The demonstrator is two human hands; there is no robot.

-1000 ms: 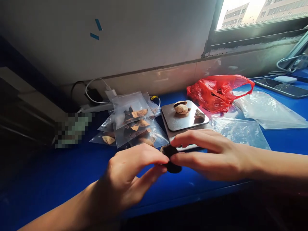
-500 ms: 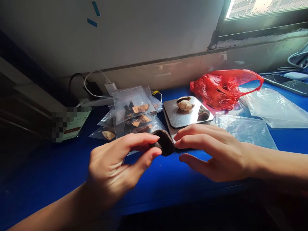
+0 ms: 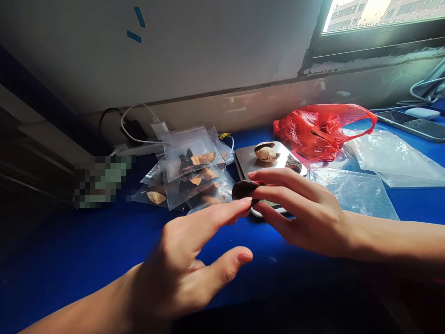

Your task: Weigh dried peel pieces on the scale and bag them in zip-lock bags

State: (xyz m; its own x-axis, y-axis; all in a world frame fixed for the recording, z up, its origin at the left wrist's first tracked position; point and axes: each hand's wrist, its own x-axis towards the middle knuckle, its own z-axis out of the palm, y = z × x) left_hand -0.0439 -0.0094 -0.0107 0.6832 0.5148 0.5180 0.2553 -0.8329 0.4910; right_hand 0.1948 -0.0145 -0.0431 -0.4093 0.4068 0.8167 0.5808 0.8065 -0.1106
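My right hand (image 3: 299, 211) pinches a dark brown, curled piece of dried peel (image 3: 241, 189) between thumb and fingers, in front of the scale. My left hand (image 3: 198, 257) is open just below, its thumb well apart and its index fingertip at the peel's lower edge. Behind the hands lies a flat kitchen scale (image 3: 245, 163) with a steel plate. On the plate rest a pale curled peel piece (image 3: 266, 154) and a dark pitted one (image 3: 294, 163). My right hand covers the scale's front part.
Several clear bags (image 3: 174, 160) holding peel pieces overlap left of the scale. A crumpled red plastic bag (image 3: 309, 130) sits behind, right. Flat clear bags (image 3: 354, 188) lie at right. A phone (image 3: 410, 123) lies at far right; a charger with white cable (image 3: 158, 123) is at the wall.
The dark peel has passed from my left hand to my right, moving slightly up and right. My left fingers have spread apart; my right fingers have closed on the peel.
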